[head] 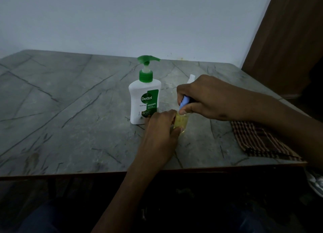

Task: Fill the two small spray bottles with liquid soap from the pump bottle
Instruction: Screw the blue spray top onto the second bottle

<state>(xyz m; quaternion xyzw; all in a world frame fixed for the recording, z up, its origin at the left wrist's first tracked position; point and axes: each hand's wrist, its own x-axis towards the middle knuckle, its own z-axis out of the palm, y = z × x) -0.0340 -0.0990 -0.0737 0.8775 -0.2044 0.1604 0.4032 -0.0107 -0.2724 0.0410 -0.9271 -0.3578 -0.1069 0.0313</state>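
A white pump bottle (144, 100) with a green pump head stands upright mid-table. Just right of it stands a small clear spray bottle (182, 122) holding yellowish liquid. My left hand (160, 136) grips its body from the left. My right hand (208, 100) is above it, fingers closed on the blue spray top (183, 102) at the bottle's neck. Behind my right hand a whitish tip of another small bottle (191, 77) pokes up; the remainder is hidden.
The grey marble-patterned table (70, 110) reaches the white wall behind. A brown checked cloth (258, 140) lies at the table's right front corner. A dark wooden panel (288, 40) stands at the far right. The table's front edge is close to me.
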